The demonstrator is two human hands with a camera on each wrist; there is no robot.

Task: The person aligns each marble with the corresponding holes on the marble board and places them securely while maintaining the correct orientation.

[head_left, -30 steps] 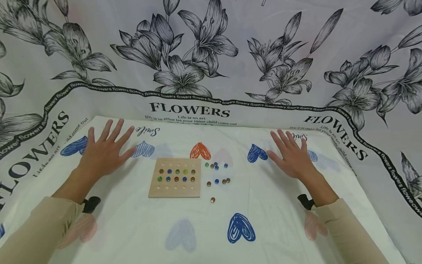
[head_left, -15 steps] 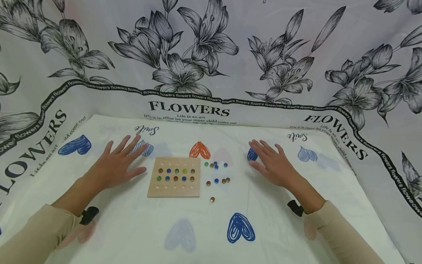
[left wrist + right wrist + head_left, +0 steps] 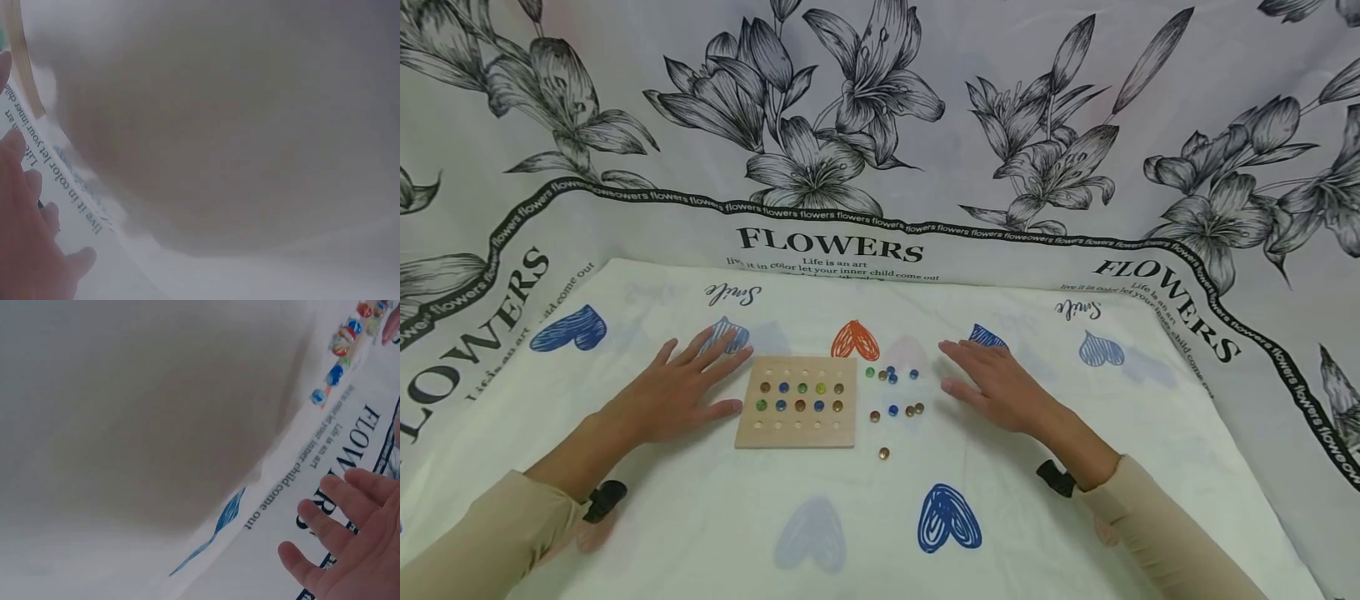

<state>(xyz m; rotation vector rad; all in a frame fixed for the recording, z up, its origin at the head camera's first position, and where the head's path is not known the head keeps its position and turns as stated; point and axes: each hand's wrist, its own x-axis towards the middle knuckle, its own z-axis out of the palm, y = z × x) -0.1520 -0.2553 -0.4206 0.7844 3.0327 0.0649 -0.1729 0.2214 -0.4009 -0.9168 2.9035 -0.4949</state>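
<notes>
Marbles [image 3: 892, 392] are lying loose on the cloth-covered bench [image 3: 700, 517], scattered just to the right of a square wooden board [image 3: 796, 403] that is sitting flat near the middle. The board is carrying rows of shallow dimples, and two of those rows are already seating coloured marbles [image 3: 801, 397]; the dimples are what is keeping those from rolling, while the row nearest the person and the far row are showing bare holes. One brown marble [image 3: 883, 453] is lying apart from the rest, closer to the person.

Both hands are hovering low, palms down, one on each side of the work. The left hand [image 3: 681, 392] is spreading its fingers straight beside the board's left edge, its thumb close to the wood, though whether it is touching is unclear; this grip is fully open and holding nothing. The right hand [image 3: 992, 385] is lying just right of the loose marbles, fingers extended toward them and apart from them, its grip likewise relaxed and empty.

From the right wrist view the marbles are showing as a blurred cluster at the upper right, with fingers [image 3: 325, 519] stretched over printed lettering. The left wrist view is mostly blur, with the board's pale edge at the upper left.
</notes>
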